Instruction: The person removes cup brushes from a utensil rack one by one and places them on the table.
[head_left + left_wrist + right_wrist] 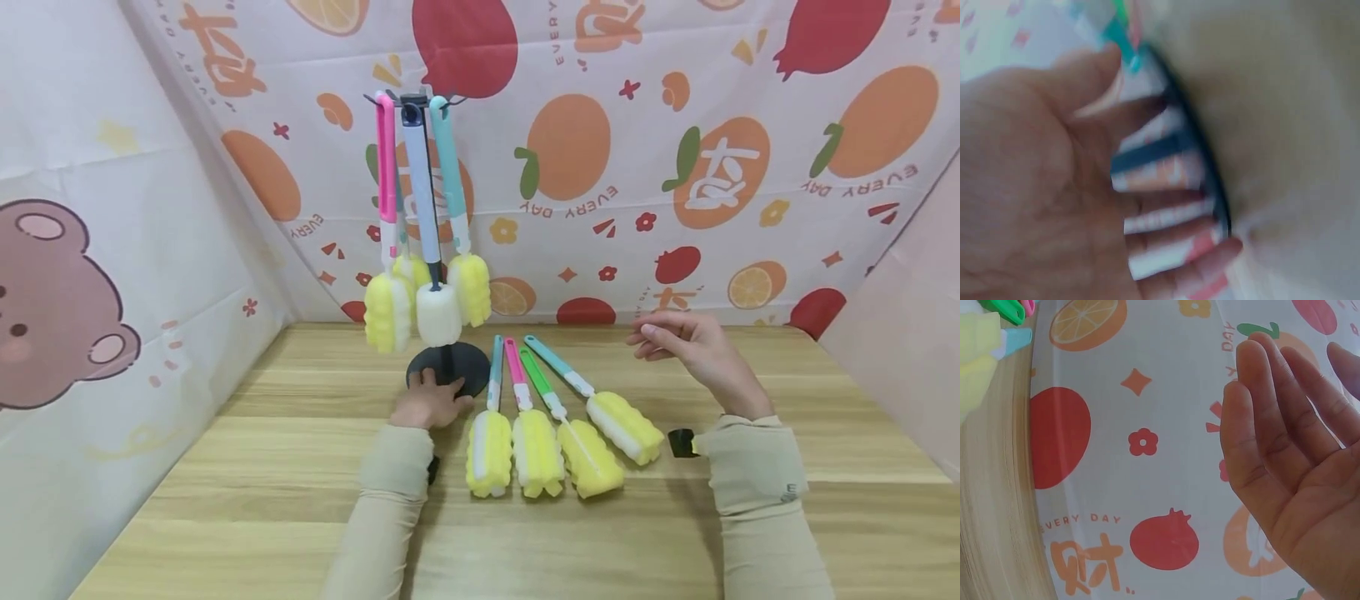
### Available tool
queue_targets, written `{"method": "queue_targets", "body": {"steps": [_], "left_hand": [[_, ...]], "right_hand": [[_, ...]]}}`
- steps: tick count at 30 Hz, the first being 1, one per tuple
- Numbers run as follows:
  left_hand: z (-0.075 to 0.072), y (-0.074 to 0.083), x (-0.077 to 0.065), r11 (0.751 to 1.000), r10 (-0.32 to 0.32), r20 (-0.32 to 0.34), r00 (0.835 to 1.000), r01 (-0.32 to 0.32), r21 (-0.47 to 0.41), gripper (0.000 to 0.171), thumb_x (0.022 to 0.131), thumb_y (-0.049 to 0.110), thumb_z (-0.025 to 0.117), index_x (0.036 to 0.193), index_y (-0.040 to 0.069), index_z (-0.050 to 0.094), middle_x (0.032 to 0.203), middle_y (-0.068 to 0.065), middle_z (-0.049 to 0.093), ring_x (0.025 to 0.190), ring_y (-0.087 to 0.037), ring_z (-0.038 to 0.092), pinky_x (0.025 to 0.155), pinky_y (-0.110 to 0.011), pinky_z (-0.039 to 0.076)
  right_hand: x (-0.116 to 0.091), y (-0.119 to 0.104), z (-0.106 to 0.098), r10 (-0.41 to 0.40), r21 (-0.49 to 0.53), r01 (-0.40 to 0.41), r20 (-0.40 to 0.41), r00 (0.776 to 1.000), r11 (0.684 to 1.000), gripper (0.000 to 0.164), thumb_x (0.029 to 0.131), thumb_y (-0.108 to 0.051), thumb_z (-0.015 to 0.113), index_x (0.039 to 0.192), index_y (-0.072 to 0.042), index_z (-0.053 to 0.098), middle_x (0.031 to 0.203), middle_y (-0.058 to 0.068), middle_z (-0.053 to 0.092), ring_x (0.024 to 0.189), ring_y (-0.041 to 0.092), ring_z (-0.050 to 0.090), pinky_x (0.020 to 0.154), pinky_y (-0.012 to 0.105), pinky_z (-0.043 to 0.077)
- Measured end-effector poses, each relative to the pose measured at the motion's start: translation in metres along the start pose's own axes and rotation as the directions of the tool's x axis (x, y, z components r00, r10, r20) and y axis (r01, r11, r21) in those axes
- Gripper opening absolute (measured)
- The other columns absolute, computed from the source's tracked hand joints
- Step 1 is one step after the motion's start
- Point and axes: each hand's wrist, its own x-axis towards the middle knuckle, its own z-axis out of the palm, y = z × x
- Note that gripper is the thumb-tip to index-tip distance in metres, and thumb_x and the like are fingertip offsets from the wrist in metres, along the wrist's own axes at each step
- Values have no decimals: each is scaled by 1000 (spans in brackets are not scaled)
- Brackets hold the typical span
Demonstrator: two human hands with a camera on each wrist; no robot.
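My left hand [429, 404] rests on the round black base [468, 360] of a hanging rack, fingers spread; the left wrist view, blurred, shows them at its dark rim [1207, 140]. From the rack's hooks hang several sponge bottle brushes: a pink-handled one [387, 158], a pale blue one with a white head [438, 315], a teal one [450, 167], and another partly hidden behind. My right hand [701, 354] is raised above the table at the right, holding nothing, its fingers loosely extended in the right wrist view.
Several yellow-and-white sponge brushes lie between the hands: a blue-handled one [489, 454], a pink-handled one [537, 454], a green-handled one [588, 458] and another blue-handled one [624, 427]. A fruit-printed cloth [570, 250] stands behind the wooden table [262, 475].
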Motion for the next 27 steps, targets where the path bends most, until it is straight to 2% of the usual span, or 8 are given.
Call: {"method": "queue_targets", "body": {"steps": [4, 7, 9, 12, 14, 17, 23, 27], "left_hand": [[-9, -25, 0, 991, 116, 91, 989, -109, -82, 51, 110, 35, 43, 155, 10, 45, 160, -36, 17, 148, -54, 7, 114, -68, 17], [-11, -32, -2, 984, 160, 122, 980, -149, -95, 52, 109, 32, 46, 155, 8, 42, 159, -40, 12, 148, -56, 5, 115, -67, 15], [-9, -28, -4, 990, 126, 124, 984, -117, -78, 53, 109, 33, 47, 157, 10, 40, 158, -41, 13, 148, -55, 9, 114, -66, 19], [-5, -9, -7, 1000, 12, 92, 996, -10, -24, 55, 108, 35, 49, 158, 15, 40, 157, -39, 21, 146, -54, 18, 109, -64, 32], [-2, 4, -9, 998, -68, 63, 996, 67, 13, 56, 107, 38, 50, 159, 19, 39, 155, -37, 26, 144, -52, 24, 103, -62, 40], [1, 14, -9, 992, -121, 39, 992, 120, 49, 57, 107, 38, 51, 159, 20, 38, 152, -35, 30, 141, -50, 28, 97, -59, 45], [0, 7, -9, 995, -89, 61, 994, 86, 47, 54, 107, 36, 49, 158, 20, 40, 152, -35, 29, 139, -49, 27, 95, -59, 46], [1, 3, -10, 997, -56, 48, 997, 53, 47, 52, 107, 34, 51, 157, 21, 43, 152, -35, 29, 138, -49, 28, 95, -60, 46]], "right_hand": [[-1, 1, 1, 3, -6, -3, 2, 1000, 1000, 31, 104, -6, 58, 123, 17, 61, 102, 8, 76, 87, 16, 73, 79, 26, 57], [-2, 1, 0, -2, -10, 2, 0, 1000, 1000, 30, 104, -6, 57, 123, 17, 61, 101, 6, 76, 87, 16, 73, 79, 26, 57], [-2, 0, 0, -3, -10, 3, -2, 1000, 1000, 30, 104, -6, 58, 123, 17, 61, 100, 4, 76, 87, 16, 73, 79, 26, 57], [-2, 0, 0, -3, -9, 3, -3, 1000, 1000, 30, 104, -7, 58, 123, 17, 61, 100, 2, 76, 87, 16, 73, 79, 26, 57], [-2, 0, 0, -1, 0, 1, -2, 1000, 1000, 30, 104, -7, 58, 122, 16, 61, 100, 2, 76, 87, 17, 73, 79, 26, 57], [-2, 0, 1, 1, 12, -1, 0, 1000, 1000, 30, 104, -8, 58, 123, 16, 62, 101, 1, 76, 87, 17, 73, 79, 26, 57], [-2, 1, 1, -5, 16, 5, 3, 1000, 1000, 29, 104, -6, 58, 123, 16, 62, 101, 1, 76, 87, 17, 73, 80, 26, 57], [-2, 0, 2, 3, 6, -3, 3, 1000, 1000, 31, 104, -6, 57, 124, 17, 61, 101, 0, 76, 87, 16, 72, 80, 26, 57]]}}
